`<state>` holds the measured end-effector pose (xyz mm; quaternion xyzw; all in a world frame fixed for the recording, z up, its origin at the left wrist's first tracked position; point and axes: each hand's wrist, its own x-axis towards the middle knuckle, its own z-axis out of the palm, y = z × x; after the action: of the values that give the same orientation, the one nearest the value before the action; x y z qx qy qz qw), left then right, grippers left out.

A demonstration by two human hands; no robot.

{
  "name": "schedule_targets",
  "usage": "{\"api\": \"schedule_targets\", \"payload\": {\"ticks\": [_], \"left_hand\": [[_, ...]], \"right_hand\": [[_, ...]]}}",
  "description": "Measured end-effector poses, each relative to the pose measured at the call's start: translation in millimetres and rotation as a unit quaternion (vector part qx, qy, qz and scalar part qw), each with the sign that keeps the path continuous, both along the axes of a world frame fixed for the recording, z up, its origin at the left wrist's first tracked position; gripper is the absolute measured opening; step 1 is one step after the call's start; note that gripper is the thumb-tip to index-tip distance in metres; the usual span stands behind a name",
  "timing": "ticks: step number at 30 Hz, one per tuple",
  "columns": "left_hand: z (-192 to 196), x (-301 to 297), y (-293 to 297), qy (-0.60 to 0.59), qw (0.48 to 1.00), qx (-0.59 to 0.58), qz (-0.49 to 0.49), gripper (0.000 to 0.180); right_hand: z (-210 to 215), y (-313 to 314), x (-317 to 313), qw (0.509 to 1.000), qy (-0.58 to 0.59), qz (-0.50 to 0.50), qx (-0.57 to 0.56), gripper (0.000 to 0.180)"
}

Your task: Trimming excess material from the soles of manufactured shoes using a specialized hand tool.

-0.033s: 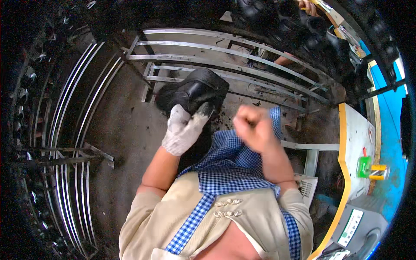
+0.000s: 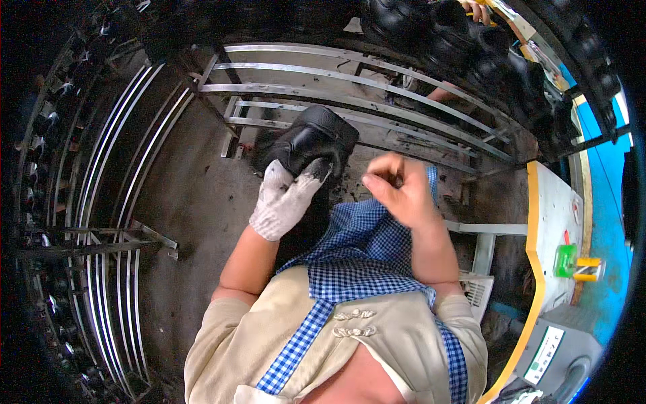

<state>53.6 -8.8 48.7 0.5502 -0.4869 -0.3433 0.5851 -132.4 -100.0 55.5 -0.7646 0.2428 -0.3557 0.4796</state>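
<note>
My left hand [image 2: 286, 196], in a whitish knitted glove with dark-stained fingertips, is closed on a black leather shoe [image 2: 321, 135] held above the floor in front of me. Its thumb and fingers press into the near side of the shoe, and part of the shoe fades into dark shadow. Bare and a little blurred, my right hand [image 2: 402, 190] is raised to the right of the shoe, apart from it. The fingers there are curled in toward the thumb; whatever lies between them, if anything, cannot be made out. Below both hands hangs my blue checked apron [image 2: 363, 232].
Metal rail racks stand ahead [image 2: 350, 101] and at the left [image 2: 111, 222]. Black shoes [image 2: 397, 20] line the dark upper edge. To the right is a white, yellow-edged table [image 2: 555, 202] with a green container [image 2: 566, 260]. Another person's hand [image 2: 478, 11] shows at the top right.
My right hand has moved slightly right, and its curled fingers have loosened and turned. The shoe in my left hand has tilted a little.
</note>
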Motion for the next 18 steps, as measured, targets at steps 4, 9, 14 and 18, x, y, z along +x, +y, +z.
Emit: {"api": "schedule_targets", "payload": {"ticks": [4, 9, 14, 18], "left_hand": [[8.6, -2.3, 5.6, 0.247, 0.968, 0.029, -0.040, 0.032], [19.5, -14.8, -2.1, -0.038, 0.978, -0.043, -0.201, 0.032], [-17.8, -12.6, 10.6, -0.397, 0.895, -0.048, -0.196, 0.052], [2.6, -7.1, 17.7, -0.454, 0.865, 0.011, -0.211, 0.027]], "right_hand": [[-23.0, -20.3, -17.1, 0.994, -0.018, -0.021, 0.110, 0.042], [-34.2, -16.9, -17.8, 0.960, -0.048, 0.075, 0.264, 0.051], [-49.8, -10.4, -12.5, 0.977, -0.071, 0.083, 0.183, 0.073], [-61.6, -3.7, -7.3, 0.942, -0.099, 0.040, 0.319, 0.077]]}}
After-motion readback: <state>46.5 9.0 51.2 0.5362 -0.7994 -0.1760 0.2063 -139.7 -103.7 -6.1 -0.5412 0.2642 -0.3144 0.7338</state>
